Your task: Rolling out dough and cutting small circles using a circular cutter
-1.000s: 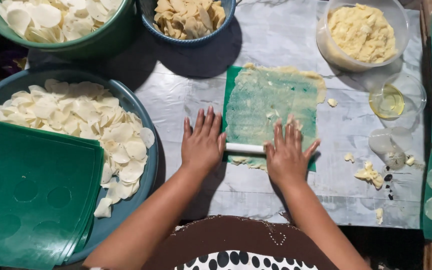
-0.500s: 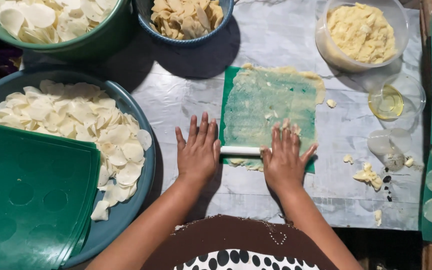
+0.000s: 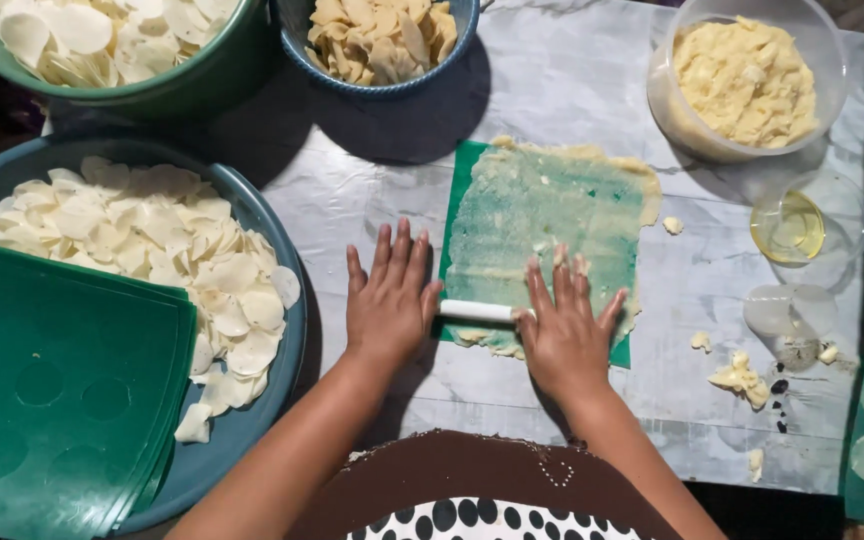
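Note:
A thin sheet of pale dough (image 3: pixel 552 215) is spread over a green plastic mat (image 3: pixel 464 190) in the middle of the work surface. A white roller (image 3: pixel 479 311) lies across the mat's near edge. My left hand (image 3: pixel 387 300) presses flat on the roller's left end, fingers apart, resting beside the mat. My right hand (image 3: pixel 564 325) presses flat on its right end, fingers spread over the dough. Neither hand grips the roller; both palms lie on top of it.
A big blue tray (image 3: pixel 252 430) at left holds several thin white discs and a stack of green sheets (image 3: pixel 52 390). A green bowl (image 3: pixel 182 85) and a blue bowl (image 3: pixel 382 45) stand at the back. A tub of dough (image 3: pixel 747 75), an oil dish (image 3: pixel 802 225) and scraps (image 3: pixel 737 378) lie at right.
Both hands and the roller have slid slightly away from me, up along the mat.

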